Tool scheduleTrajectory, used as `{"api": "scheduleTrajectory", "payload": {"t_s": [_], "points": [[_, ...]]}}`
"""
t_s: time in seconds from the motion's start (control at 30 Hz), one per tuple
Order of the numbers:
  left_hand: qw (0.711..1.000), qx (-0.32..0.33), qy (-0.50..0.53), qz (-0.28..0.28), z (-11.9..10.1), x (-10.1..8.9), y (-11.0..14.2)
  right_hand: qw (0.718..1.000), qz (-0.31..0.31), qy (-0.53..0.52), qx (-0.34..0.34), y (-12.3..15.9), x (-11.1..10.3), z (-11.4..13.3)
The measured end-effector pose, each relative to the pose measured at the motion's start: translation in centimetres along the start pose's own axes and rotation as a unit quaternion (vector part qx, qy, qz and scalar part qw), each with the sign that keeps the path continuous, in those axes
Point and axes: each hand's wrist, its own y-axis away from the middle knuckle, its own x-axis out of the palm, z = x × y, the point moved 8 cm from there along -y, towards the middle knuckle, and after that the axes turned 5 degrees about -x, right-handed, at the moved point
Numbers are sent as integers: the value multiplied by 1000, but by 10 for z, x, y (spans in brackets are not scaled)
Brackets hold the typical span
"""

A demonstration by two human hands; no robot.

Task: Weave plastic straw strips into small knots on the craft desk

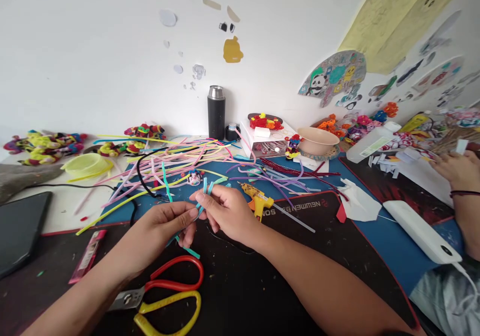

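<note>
Turquoise pipe cleaners (166, 181) pass through both of my hands above the black desk mat. My left hand (170, 221) pinches them between thumb and fingers, with one end sticking up and another hanging below. Close against it, my right hand (227, 211) is closed on bent turquoise pieces that poke out above the thumb. The fingers hide where the pieces meet. Scissors (172, 296) with one red and one yellow handle lie below my left hand. Just beyond my right hand rests a yellow glue gun (258, 201) with a clear glue stick in its back.
Pink and yellow pipe cleaners (176, 156) lie heaped behind my hands, purple ones (277, 176) to their right. A black thermos (216, 113) stands by the wall, near a beige bowl (318, 141). A white power bank (420, 231) lies at right, beside another person's hand (459, 168).
</note>
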Motion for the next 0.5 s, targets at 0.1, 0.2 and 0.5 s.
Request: {"api": "scheduleTrajectory", "payload": {"t_s": [0.1, 0.2, 0.5], "points": [[998, 13, -57, -7, 0, 2, 1, 999, 1, 41, -8, 1, -1, -2], [988, 34, -148, -41, 2, 0, 3, 998, 3, 55, 6, 2, -2, -3], [975, 70, -206, -46, 0, 3, 4, 996, 7, 89, -3, 3, 1, 4]]}}
